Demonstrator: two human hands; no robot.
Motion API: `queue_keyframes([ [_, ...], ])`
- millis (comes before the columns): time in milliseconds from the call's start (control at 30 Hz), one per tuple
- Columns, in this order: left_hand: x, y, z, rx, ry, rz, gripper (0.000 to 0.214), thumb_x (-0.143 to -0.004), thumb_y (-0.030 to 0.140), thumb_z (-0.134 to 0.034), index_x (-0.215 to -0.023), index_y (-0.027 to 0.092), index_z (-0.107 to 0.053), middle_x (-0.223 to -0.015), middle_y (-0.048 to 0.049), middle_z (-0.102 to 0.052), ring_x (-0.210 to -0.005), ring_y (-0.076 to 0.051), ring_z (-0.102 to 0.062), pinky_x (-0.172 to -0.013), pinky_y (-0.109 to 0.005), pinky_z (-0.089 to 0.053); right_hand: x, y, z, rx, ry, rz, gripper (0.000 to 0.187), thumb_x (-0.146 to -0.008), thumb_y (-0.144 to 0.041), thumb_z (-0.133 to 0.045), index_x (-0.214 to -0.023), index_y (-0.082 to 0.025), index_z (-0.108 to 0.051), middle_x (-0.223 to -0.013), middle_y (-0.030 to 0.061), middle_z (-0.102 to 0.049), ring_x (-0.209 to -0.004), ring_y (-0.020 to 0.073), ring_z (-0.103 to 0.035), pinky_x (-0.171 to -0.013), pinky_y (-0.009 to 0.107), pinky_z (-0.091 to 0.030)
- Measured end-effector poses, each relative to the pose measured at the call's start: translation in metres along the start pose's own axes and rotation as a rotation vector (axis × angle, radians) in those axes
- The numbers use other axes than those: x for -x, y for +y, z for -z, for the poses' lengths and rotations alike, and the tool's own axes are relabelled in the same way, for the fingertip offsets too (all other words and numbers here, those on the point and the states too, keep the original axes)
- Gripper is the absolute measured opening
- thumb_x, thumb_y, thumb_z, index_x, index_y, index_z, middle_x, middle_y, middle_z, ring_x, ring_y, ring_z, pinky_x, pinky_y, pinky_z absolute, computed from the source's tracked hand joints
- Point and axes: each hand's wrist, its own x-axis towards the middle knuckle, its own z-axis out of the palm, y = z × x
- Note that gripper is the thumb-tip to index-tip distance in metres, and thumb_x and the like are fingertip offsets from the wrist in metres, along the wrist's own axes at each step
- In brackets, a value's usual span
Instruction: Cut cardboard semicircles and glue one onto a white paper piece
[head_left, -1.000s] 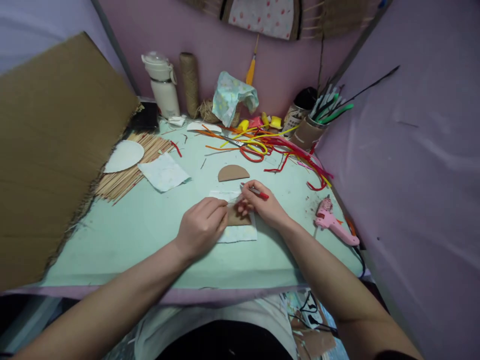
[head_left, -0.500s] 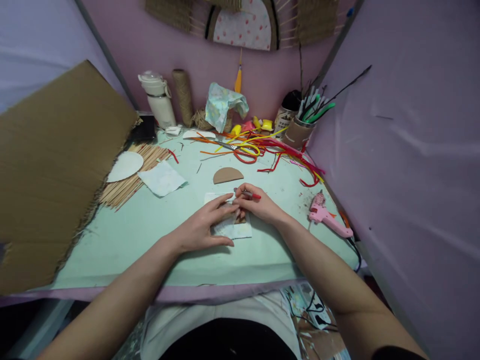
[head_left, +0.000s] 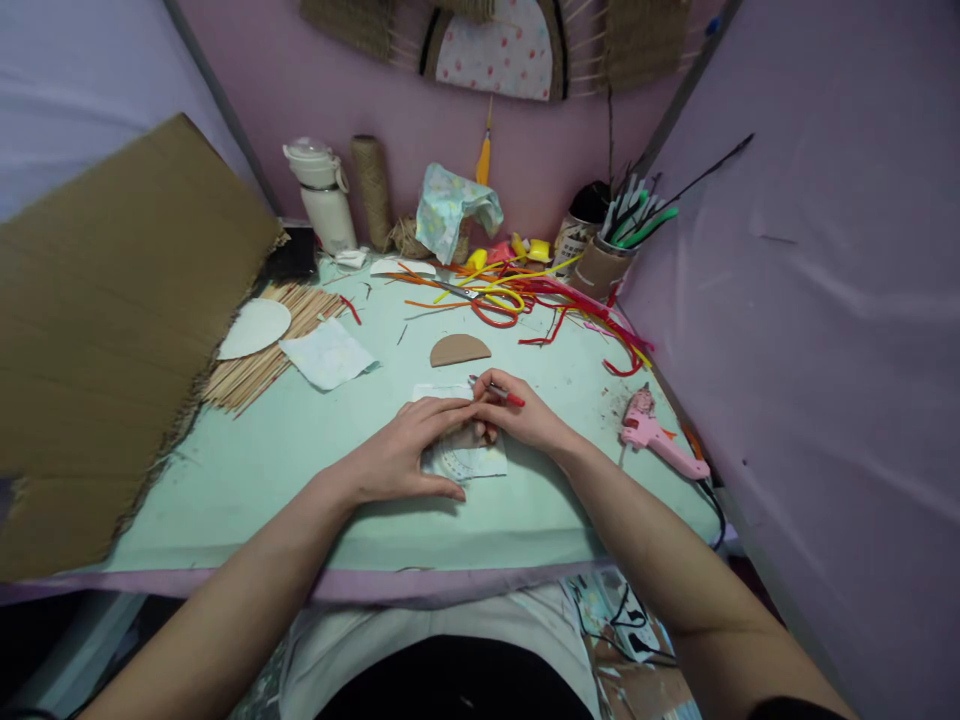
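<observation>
My left hand [head_left: 405, 450] lies flat with its thumb spread away, its fingers reaching across a piece of pale patterned cloth [head_left: 491, 464]. Under its palm and fingers shows a clear protractor [head_left: 459, 462] with curved scale marks, partly covered. In my right hand [head_left: 517, 408] is a pen [head_left: 510, 396] with a red end, its fingers closed round the barrel over the cloth's right side. The fingertips of both hands meet there and hide part of what is beneath. Just beyond, a brown cardboard half-disc [head_left: 460, 350] rests on the table.
On the right lies a pink glue gun [head_left: 660, 435]. Red-handled scissors [head_left: 493, 311] sit among coloured pipe cleaners at the back. Leftward are wooden sticks [head_left: 251, 385], a cloth square [head_left: 330, 355], a white oval piece [head_left: 256, 328] and a large cardboard sheet [head_left: 127, 330].
My left hand's fingers have drawn closer together and now touch my right fingers. More of the protractor's scale shows. The pen remains in my right hand, and the whole view has shifted slightly.
</observation>
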Motion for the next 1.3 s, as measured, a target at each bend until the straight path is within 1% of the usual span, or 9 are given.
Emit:
queue_keyframes([
  [133, 0.0, 0.0, 0.001, -0.031, 0.043, 0.017, 0.088, -0.075, 0.06, -0.07, -0.148, 0.027, -0.034, -0.149, -0.012, -0.045, -0.137, -0.031, -0.041, -0.112, -0.047, -0.033, 0.001, -0.001, 0.0, 0.097, 0.071, 0.058, 0.024, -0.083, -0.035, -0.066, -0.087, -0.023, -0.046, -0.065, -0.0052, -0.063, -0.052, 0.0111, -0.058, -0.05, 0.023, -0.048],
  [300, 0.013, -0.009, 0.006, -0.162, 0.239, 0.205, 0.086, -0.077, 0.062, -0.067, -0.145, 0.022, -0.036, -0.147, -0.0143, -0.047, -0.135, -0.032, -0.042, -0.11, -0.049, -0.032, 0.02, 0.001, -0.006, 0.546, 0.344, 0.235, 0.009, -0.089, -0.029, -0.061, -0.092, -0.022, -0.055, -0.092, 0.0029, -0.068, -0.084, 0.0179, -0.064, -0.077, 0.035, -0.052],
  [367, 0.019, -0.013, 0.006, -0.195, 0.245, 0.243, 0.087, -0.076, 0.064, -0.067, -0.146, 0.023, -0.035, -0.147, -0.0136, -0.048, -0.136, -0.033, -0.04, -0.11, -0.049, -0.031, 0.032, 0.005, -0.01, 0.696, 0.317, 0.296, 0.008, -0.091, -0.024, -0.059, -0.099, -0.022, -0.057, -0.099, 0.0051, -0.069, -0.092, 0.0202, -0.064, -0.082, 0.038, -0.051],
  [433, 0.023, -0.014, 0.003, -0.233, 0.214, 0.248, 0.088, -0.076, 0.065, -0.065, -0.148, 0.024, -0.034, -0.148, -0.0124, -0.047, -0.137, -0.034, -0.037, -0.111, -0.051, -0.029, 0.041, 0.011, -0.013, 0.795, 0.239, 0.371, 0.016, -0.09, -0.019, -0.06, -0.106, -0.022, -0.057, -0.103, 0.0071, -0.069, -0.1, 0.0227, -0.062, -0.087, 0.04, -0.05],
  [600, 0.022, -0.013, -0.005, -0.33, 0.131, 0.262, 0.084, -0.08, 0.067, -0.06, -0.149, 0.028, -0.034, -0.152, -0.0103, -0.043, -0.139, -0.036, -0.033, -0.109, -0.054, -0.026, 0.046, 0.02, -0.017, 0.89, 0.139, 0.453, 0.029, -0.089, -0.013, -0.061, -0.116, -0.021, -0.056, -0.1, 0.0075, -0.069, -0.116, 0.0256, -0.059, -0.096, 0.045, -0.047],
  [700, 0.02, -0.013, -0.007, -0.367, 0.085, 0.259, 0.081, -0.08, 0.07, -0.057, -0.147, 0.029, -0.038, -0.154, -0.0098, -0.041, -0.139, -0.036, -0.033, -0.108, -0.055, -0.026, 0.043, 0.021, -0.016, 0.903, 0.132, 0.457, 0.03, -0.09, -0.011, -0.058, -0.118, -0.021, -0.055, -0.095, 0.0062, -0.069, -0.115, 0.0252, -0.06, -0.094, 0.044, -0.048],
  [833, 0.019, -0.013, -0.008, -0.413, 0.047, 0.249, 0.077, -0.082, 0.072, -0.052, -0.146, 0.03, -0.042, -0.154, -0.0104, -0.04, -0.139, -0.035, -0.033, -0.106, -0.055, -0.027, 0.043, 0.021, -0.017, 0.924, 0.132, 0.453, 0.029, -0.09, -0.012, -0.058, -0.117, -0.022, -0.055, -0.099, 0.0075, -0.07, -0.114, 0.0257, -0.061, -0.093, 0.045, -0.048],
  [1167, 0.019, -0.013, -0.01, -0.401, 0.063, 0.224, 0.076, -0.081, 0.07, -0.055, -0.144, 0.03, -0.046, -0.151, -0.0119, -0.043, -0.136, -0.037, -0.036, -0.106, -0.057, -0.028, 0.043, 0.021, -0.017, 0.951, 0.128, 0.44, 0.017, -0.092, -0.014, -0.057, -0.108, -0.02, -0.058, -0.102, 0.0091, -0.069, -0.107, 0.0251, -0.063, -0.091, 0.042, -0.048],
  [1300, 0.018, -0.011, -0.011, -0.391, 0.08, 0.244, 0.064, -0.088, 0.062, -0.049, -0.144, 0.031, -0.046, -0.15, -0.011, -0.045, -0.136, -0.035, -0.036, -0.107, -0.056, -0.029, 0.043, 0.021, -0.017, 0.949, 0.128, 0.442, 0.015, -0.093, -0.014, -0.055, -0.105, -0.02, -0.059, -0.103, 0.0088, -0.07, -0.107, 0.0244, -0.063, -0.091, 0.042, -0.048],
])
